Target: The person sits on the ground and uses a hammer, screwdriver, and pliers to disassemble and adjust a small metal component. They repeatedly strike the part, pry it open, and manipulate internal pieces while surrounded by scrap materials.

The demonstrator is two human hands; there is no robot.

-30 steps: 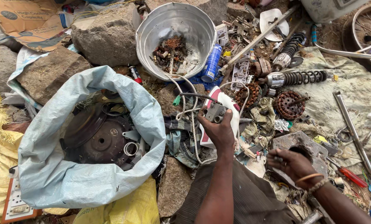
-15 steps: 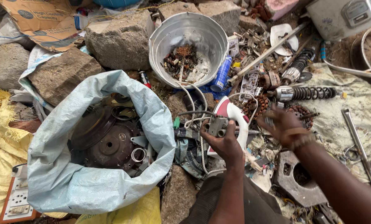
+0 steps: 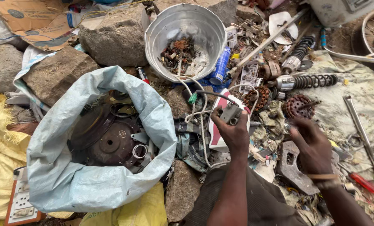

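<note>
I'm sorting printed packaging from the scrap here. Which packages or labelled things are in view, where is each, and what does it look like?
Cardboard sheet: top left corner, flat, brown with dark round prints.
Can: right of the metal bucket, lying down, blue cylinder.
Sack: left of centre, open, pale blue, filled with metal parts.
Left hand: holds a small grey block, unlabelled.

Dull grey metal bowl, rusty discs in a matt woven plastic sack.
</note>
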